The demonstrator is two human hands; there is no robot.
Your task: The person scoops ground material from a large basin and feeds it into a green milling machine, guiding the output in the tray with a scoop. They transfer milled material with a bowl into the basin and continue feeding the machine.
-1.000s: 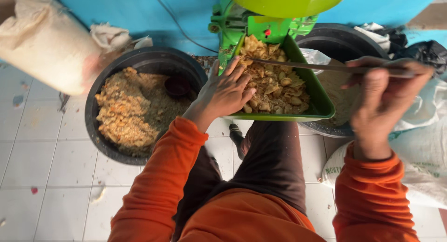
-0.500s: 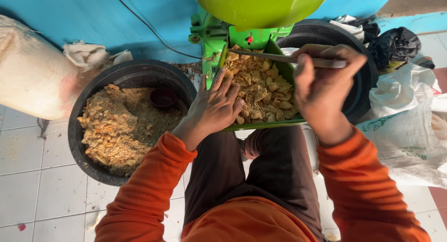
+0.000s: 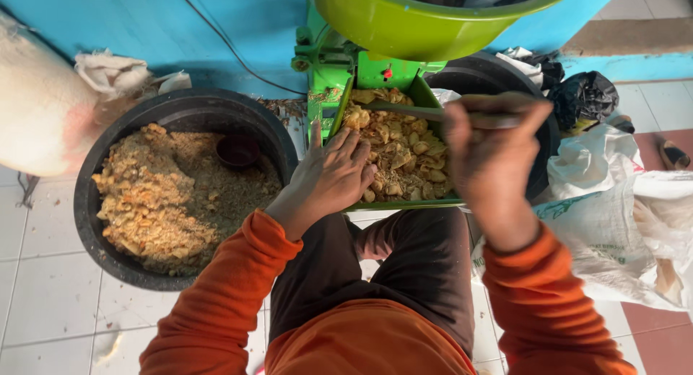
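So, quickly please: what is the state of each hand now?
Left hand: open, fingers spread on the yellowish chips in the green metal tray.
Right hand: closed around a thin grey stick.

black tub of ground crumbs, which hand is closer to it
Left. The left hand rests on the chips in the green tray, right beside the black tub. The right hand holds a stick over the tray's far side.

The right hand (image 3: pixel 491 166) is motion-blurred, so its grip on the thin stick (image 3: pixel 404 109) is unclear. The left hand (image 3: pixel 328 180) hides the green tray's (image 3: pixel 404 204) near-left corner. The top edge cuts off the lime basin (image 3: pixel 426 28); the left edge cuts the pale sack (image 3: pixel 36 115).
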